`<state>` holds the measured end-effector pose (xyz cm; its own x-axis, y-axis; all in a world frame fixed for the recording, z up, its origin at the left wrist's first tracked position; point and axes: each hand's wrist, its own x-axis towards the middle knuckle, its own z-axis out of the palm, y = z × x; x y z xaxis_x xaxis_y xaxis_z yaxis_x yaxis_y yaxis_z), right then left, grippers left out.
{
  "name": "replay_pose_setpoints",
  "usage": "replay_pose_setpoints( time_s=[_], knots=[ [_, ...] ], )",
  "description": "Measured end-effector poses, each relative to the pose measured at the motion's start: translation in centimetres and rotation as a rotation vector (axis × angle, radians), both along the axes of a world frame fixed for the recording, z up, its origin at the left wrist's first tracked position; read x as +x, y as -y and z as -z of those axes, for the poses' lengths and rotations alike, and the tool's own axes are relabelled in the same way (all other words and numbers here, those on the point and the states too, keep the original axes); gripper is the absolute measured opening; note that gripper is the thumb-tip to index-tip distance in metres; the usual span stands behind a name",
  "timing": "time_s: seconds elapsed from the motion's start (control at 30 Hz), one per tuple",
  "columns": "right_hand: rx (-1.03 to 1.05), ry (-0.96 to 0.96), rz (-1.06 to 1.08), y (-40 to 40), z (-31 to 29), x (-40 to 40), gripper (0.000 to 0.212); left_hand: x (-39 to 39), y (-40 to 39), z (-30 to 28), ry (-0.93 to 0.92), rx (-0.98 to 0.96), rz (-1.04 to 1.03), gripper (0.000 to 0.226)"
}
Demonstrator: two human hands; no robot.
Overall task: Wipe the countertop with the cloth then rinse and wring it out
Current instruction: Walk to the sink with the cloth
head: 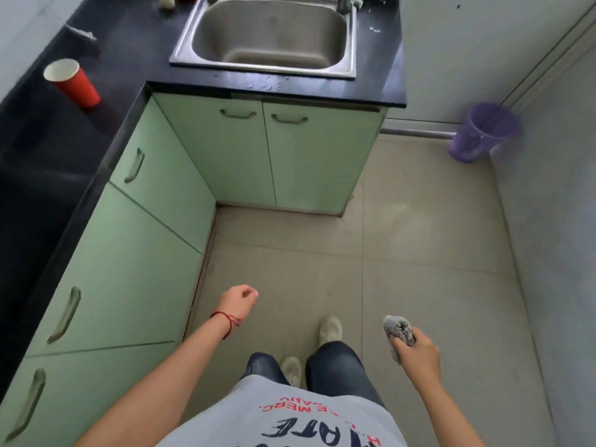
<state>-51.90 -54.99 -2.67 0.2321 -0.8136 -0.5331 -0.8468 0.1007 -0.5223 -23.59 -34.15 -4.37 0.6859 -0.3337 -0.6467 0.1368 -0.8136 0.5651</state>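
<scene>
My right hand (419,351) hangs low over the floor at the lower right, closed around a bunched grey cloth (398,329) that sticks out past my fingers. My left hand (240,300) is curled into a loose fist with nothing in it, a red string around its wrist, close to the green cabinet fronts. The black L-shaped countertop (58,146) runs along the left and across the top. A steel sink (271,30) is set into its far section, well ahead of both hands.
A red paper cup (75,83) stands on the left counter, with a small grey object (82,33) behind it. Green cabinets (129,253) with handles sit under the counter. A purple bin (482,132) stands by the right wall. My feet are on the tiled floor (419,253).
</scene>
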Motion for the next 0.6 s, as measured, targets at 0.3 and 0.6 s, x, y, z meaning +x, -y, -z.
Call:
replay_pose_setpoints(
  time_s=[0.3,0.6],
  knots=[
    [0.0,0.042,-0.143,15.2,-0.3,12.9,0.007,8.0,11.6,0.0,-0.006,0.075,-0.074,0.017],
    [-0.117,0.202,-0.416,24.0,-4.4,30.4,0.021,18.4,17.3,-2.0,0.042,0.008,-0.269,0.026]
  ],
)
